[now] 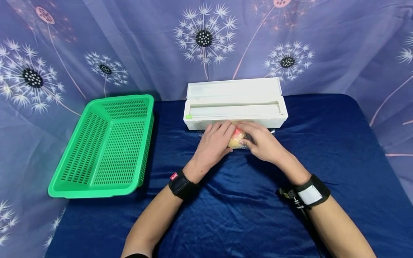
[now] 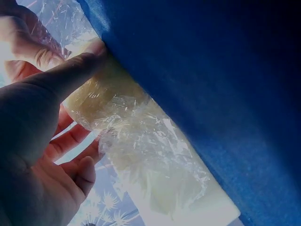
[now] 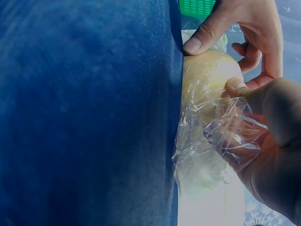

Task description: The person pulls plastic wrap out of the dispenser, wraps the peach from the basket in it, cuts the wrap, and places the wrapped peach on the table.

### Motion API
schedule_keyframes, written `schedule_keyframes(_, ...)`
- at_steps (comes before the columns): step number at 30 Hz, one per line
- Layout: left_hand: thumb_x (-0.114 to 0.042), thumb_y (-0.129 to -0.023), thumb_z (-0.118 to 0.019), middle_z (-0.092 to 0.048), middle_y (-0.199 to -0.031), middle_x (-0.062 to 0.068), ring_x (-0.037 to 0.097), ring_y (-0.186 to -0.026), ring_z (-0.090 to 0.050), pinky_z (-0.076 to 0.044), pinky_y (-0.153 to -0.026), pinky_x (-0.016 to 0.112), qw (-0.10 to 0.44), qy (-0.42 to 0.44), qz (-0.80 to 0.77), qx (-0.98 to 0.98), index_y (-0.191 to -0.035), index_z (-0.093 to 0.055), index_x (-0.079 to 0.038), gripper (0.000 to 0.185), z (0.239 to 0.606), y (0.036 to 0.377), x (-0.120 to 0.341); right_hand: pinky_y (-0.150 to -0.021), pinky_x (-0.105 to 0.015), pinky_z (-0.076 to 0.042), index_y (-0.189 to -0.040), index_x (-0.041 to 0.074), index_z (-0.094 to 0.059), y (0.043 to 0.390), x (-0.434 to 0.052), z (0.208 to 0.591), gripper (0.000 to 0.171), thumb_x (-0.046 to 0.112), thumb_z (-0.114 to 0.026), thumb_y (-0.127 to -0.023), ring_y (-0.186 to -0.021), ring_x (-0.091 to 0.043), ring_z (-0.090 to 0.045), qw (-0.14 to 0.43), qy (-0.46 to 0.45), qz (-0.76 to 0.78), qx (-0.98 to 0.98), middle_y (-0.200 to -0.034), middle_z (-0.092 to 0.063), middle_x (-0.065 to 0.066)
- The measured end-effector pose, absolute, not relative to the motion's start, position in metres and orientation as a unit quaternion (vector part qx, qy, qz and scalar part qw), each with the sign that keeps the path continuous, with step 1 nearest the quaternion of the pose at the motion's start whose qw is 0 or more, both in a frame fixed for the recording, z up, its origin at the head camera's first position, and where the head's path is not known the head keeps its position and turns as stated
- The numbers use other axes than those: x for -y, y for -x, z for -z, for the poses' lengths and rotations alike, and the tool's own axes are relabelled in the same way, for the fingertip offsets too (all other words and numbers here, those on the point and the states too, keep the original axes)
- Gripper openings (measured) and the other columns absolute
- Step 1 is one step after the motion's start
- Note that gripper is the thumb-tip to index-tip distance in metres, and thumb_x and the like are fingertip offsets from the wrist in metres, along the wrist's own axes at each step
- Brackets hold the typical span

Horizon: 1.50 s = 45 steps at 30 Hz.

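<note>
The left hand [image 1: 214, 141] cups a small round yellow-and-pink fruit [image 1: 236, 139], thumb pressed against its side and fingers curled round the far face. The right hand [image 1: 262, 141] meets it from the other side, thumb and fingers pinching the crinkled clear plastic film [image 3: 211, 141] that wraps the fruit. So both hands are grasping: the left on the fruit, the right on the film over it. The fruit sits on the dark blue satin cloth [image 1: 245, 208], just in front of the long white plastic film dispenser box [image 1: 235, 104] with its lid open.

To do this wrapping step well, I judge the film should be drawn snug and smoothed down onto itself, the left hand steadying the fruit so it does not roll. Whether the film is already cut free of the box is hard to tell from these views.

Both forearms angle inward from the near edge, wrists low, each wearing a black band. A green perforated plastic basket [image 1: 106, 147] stands well apart to the left.
</note>
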<state>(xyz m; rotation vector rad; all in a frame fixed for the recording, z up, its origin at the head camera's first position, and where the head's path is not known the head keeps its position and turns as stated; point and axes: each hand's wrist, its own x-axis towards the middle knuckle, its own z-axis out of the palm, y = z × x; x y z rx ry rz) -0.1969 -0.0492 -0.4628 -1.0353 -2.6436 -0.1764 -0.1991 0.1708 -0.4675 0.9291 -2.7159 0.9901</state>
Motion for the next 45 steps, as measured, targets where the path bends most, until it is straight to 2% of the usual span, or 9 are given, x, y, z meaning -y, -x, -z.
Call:
schedule_keyframes(7, -0.037, -0.077, -0.097, -0.059, -0.138, 0.003, 0.027, -0.127, -0.058, -0.046, -0.095, 0.041, 0.127, 0.358, 0.107, 0.919, -0.137, -0.057, -0.014, 0.075, 0.462, 0.202, 0.056, -0.116, -0.055, -0.04, -0.148, -0.004, -0.058, 0.2, -0.169, 0.471, 0.055, 0.0, -0.075, -0.096, -0.141, -0.039, -0.053, 0.05, -0.308, -0.338, 0.888, -0.15, -0.059, -0.022)
schedule_keyframes(17, -0.036, -0.076, -0.098, -0.06, -0.138, 0.003, 0.026, -0.126, -0.06, -0.046, -0.09, 0.04, 0.119, 0.361, 0.144, 0.914, -0.137, -0.059, -0.014, 0.076, 0.46, 0.206, 0.061, -0.112, -0.055, -0.044, -0.147, -0.001, -0.06, 0.2, -0.169, 0.47, 0.052, 0.003, -0.075, -0.097, -0.139, -0.037, -0.055, 0.061, -0.312, -0.347, 0.882, -0.15, -0.058, -0.018)
schedule_keyframes(27, -0.037, -0.077, -0.097, -0.06, -0.138, 0.003, 0.025, -0.126, -0.06, -0.047, -0.095, 0.043, 0.115, 0.36, 0.15, 0.913, -0.139, -0.059, -0.014, 0.076, 0.46, 0.206, 0.061, -0.109, -0.054, -0.046, -0.15, -0.002, -0.056, 0.197, -0.169, 0.463, 0.058, 0.017, -0.077, -0.099, -0.137, -0.035, -0.054, 0.051, -0.322, -0.33, 0.886, -0.152, -0.053, -0.019)
schedule_keyframes(32, -0.04, -0.078, -0.096, -0.06, -0.136, 0.003, 0.023, -0.124, -0.061, -0.048, -0.094, 0.042, 0.108, 0.362, 0.158, 0.912, -0.138, -0.058, -0.014, 0.075, 0.461, 0.208, 0.063, -0.103, -0.052, -0.049, -0.148, 0.0, -0.058, 0.192, -0.169, 0.458, 0.065, 0.02, -0.085, -0.092, -0.13, -0.035, -0.056, 0.062, -0.32, -0.304, 0.895, -0.148, -0.05, -0.02)
schedule_keyframes(36, -0.042, -0.08, -0.094, -0.06, -0.136, 0.002, 0.022, -0.123, -0.061, -0.047, -0.095, 0.043, 0.097, 0.36, 0.172, 0.912, -0.138, -0.057, -0.015, 0.073, 0.46, 0.21, 0.067, -0.104, -0.053, -0.049, -0.15, 0.0, -0.053, 0.189, -0.166, 0.456, 0.078, 0.02, -0.091, -0.085, -0.131, -0.038, -0.055, 0.077, -0.334, -0.256, 0.904, -0.148, -0.05, -0.02)
schedule_keyframes(41, -0.041, -0.082, -0.093, -0.061, -0.138, 0.001, 0.023, -0.123, -0.061, -0.047, -0.095, 0.042, 0.079, 0.357, 0.2, 0.909, -0.141, -0.056, -0.016, 0.074, 0.458, 0.212, 0.07, -0.104, -0.053, -0.051, -0.151, 0.0, -0.048, 0.186, -0.16, 0.459, 0.09, 0.014, -0.097, -0.077, -0.13, -0.039, -0.056, 0.099, -0.339, -0.215, 0.911, -0.149, -0.049, -0.019)
schedule_keyframes(45, -0.039, -0.082, -0.092, -0.061, -0.138, 0.001, 0.022, -0.124, -0.061, -0.046, -0.094, 0.042, 0.069, 0.36, 0.219, 0.904, -0.142, -0.056, -0.016, 0.074, 0.456, 0.213, 0.072, -0.104, -0.053, -0.051, -0.147, 0.0, -0.048, 0.186, -0.157, 0.459, 0.091, 0.005, -0.098, -0.071, -0.127, -0.039, -0.058, 0.116, -0.329, -0.21, 0.913, -0.149, -0.05, -0.017)
